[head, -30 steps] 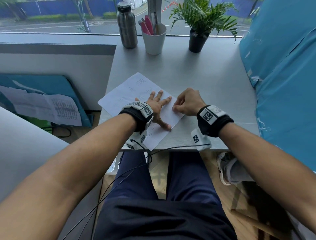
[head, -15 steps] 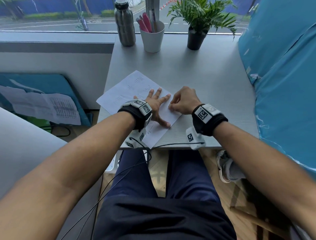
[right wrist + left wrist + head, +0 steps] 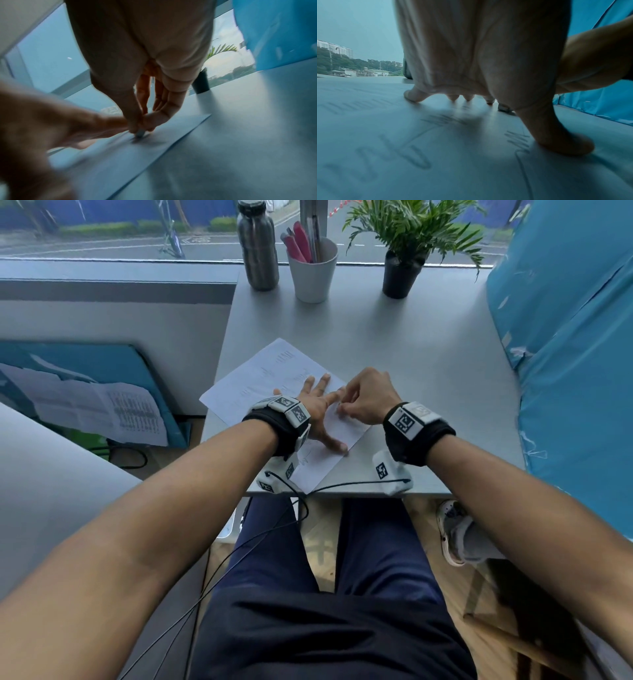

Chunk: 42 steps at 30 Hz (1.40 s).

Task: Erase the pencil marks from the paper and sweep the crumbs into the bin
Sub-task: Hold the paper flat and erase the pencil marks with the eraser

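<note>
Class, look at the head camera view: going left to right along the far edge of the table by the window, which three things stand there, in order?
Steel bottle → white cup holding pens → potted plant in a black pot.

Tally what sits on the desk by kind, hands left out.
Paper: 1
Eraser, pinched in the right hand: 1
Metal bottle: 1
Pen cup: 1
Potted plant: 1
Total: 5

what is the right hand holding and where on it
The right hand pinches a small eraser by its upper part between thumb and fingertips, its lower end on the paper. The left hand only presses the paper flat.
</note>
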Tool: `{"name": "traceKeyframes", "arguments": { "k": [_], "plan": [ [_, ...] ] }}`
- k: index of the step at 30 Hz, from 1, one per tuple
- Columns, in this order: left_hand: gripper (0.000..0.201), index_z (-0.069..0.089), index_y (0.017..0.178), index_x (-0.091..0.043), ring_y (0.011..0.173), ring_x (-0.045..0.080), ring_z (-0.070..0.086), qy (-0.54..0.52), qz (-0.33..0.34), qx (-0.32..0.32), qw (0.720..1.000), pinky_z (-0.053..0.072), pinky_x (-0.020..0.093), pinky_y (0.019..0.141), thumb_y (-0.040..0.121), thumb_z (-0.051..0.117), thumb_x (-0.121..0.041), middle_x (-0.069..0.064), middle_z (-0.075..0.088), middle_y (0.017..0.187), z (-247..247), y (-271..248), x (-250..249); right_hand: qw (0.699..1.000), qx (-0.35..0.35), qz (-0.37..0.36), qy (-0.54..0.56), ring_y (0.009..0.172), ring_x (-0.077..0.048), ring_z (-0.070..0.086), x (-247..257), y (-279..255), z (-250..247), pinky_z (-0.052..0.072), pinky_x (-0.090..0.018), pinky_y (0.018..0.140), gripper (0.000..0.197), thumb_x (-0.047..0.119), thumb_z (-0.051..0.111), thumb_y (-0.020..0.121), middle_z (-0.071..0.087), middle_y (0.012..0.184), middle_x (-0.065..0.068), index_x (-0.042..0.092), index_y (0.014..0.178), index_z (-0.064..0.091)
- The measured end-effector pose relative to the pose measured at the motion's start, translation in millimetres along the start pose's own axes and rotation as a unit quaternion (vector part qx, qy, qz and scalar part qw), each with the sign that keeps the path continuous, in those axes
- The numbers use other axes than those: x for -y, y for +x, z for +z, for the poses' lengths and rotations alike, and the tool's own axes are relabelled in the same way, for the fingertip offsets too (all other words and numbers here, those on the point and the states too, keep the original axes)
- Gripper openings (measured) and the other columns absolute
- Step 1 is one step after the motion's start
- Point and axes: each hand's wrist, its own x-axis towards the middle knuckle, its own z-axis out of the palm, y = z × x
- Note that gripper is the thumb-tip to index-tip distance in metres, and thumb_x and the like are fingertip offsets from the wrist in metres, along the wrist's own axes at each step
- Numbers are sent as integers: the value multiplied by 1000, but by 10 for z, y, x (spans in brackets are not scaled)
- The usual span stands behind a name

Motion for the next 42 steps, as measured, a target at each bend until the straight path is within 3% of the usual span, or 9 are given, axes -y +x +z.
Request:
{"name": "traceKeyframes", "arguments": {
  "k": [3, 7, 11, 17, 22, 31, 36, 39, 42],
  "plan": [
    [135, -10, 149, -47, 145, 19, -26, 2, 2, 0, 1000, -2, 79, 102, 48, 75, -78, -11, -30, 157, 10, -4, 6, 998, 52, -38, -15, 63, -14, 66, 74, -86, 59, 55, -25, 66, 7, 14, 76, 70, 72, 69, -4, 11, 76, 78],
    [134, -8, 149, -48, 146, 20, -25, 0, 10, -6, 1000, -2, 79, 101, 48, 75, -78, -10, -28, 158, 14, -1, 4, 1000, 13, -1, -3, 65, -11, 63, -15, 11, -50, 52, -20, 69, 9, 19, 80, 71, 70, 68, -1, 13, 79, 79],
    [135, -10, 149, -49, 146, 19, -25, 4, 7, -2, 1000, -3, 78, 102, 48, 74, -80, -11, -29, 157, 20, -9, 17, 997, 71, -30, -27, 57, -11, 60, 46, -45, -37, 44, -12, 53, 8, 15, 78, 71, 70, 65, -2, 11, 79, 79],
    [135, -13, 147, -50, 145, 19, -27, 1, 8, 0, 1000, -5, 78, 100, 47, 72, -82, -11, -32, 156, 31, 4, 36, 996, 65, -35, -39, 64, -13, 63, 22, -66, -49, 46, -17, 59, 6, 14, 79, 71, 67, 64, 0, 10, 74, 76],
    [128, -10, 147, -52, 145, 23, -27, 10, 26, 1, 1000, -4, 80, 99, 52, 68, -83, -7, -32, 156, -32, 0, 41, 998, 17, 51, -15, 64, -10, 61, -144, 90, -178, 46, -17, 60, 12, 19, 83, 70, 69, 68, -1, 12, 79, 78],
    [136, -10, 147, -55, 145, 20, -27, 59, 61, 0, 996, -9, 76, 102, 43, 74, -81, -11, -29, 157, 28, -111, 227, 996, -51, 70, 6, 73, -14, 62, -107, 40, -86, 48, -18, 68, 9, 13, 76, 74, 66, 72, -3, 8, 81, 78],
    [144, -15, 146, -53, 142, 19, -33, 68, 45, 23, 996, -11, 76, 102, 38, 76, -82, -12, -36, 154, -3, -110, 186, 999, 32, 18, 21, 61, -4, 59, -43, -113, 24, 39, 1, 50, 7, 14, 79, 72, 71, 72, -2, 11, 79, 78],
    [143, -15, 145, -54, 142, 19, -32, 63, 41, 19, 997, -10, 77, 102, 38, 76, -81, -11, -35, 154, -1, -112, 159, 999, -25, 39, 15, 72, -11, 60, -57, -69, -28, 44, -9, 63, 5, 14, 77, 75, 68, 72, -3, 11, 79, 78],
    [144, -13, 146, -52, 142, 19, -33, 59, 43, 20, 997, -9, 77, 102, 36, 76, -82, -11, -35, 154, 2, -110, 169, 999, 36, -24, -15, 70, -15, 63, 75, -182, 114, 44, -16, 60, 2, 11, 75, 73, 68, 70, -4, 10, 75, 76]
  ]
}}
